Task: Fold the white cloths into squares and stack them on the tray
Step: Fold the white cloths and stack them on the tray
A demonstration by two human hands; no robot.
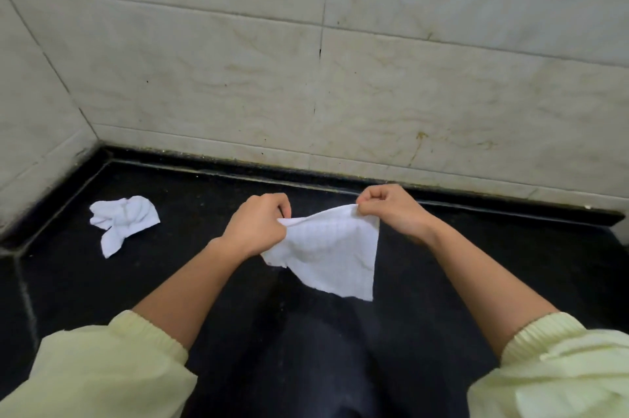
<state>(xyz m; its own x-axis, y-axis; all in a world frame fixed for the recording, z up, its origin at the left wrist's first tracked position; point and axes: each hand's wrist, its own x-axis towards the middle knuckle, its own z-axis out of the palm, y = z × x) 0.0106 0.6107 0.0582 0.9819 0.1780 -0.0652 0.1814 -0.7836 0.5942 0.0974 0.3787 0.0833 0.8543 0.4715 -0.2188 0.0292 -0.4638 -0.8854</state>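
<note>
The held cloth is white with a faint grid; the crumpled cloth white; surface black; sleeves pale yellow.

Left hand and right hand, side by side, each pinch the same white cloth

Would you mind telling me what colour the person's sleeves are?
The sleeves are pale yellow-green, clearest in the head view.

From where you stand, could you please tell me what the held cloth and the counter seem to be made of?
Held cloth: thin white woven fabric, probably cotton; faint grid weave, soft drape. Counter: dark polished stone, perhaps granite; fine pale speckles, slight sheen.
</note>
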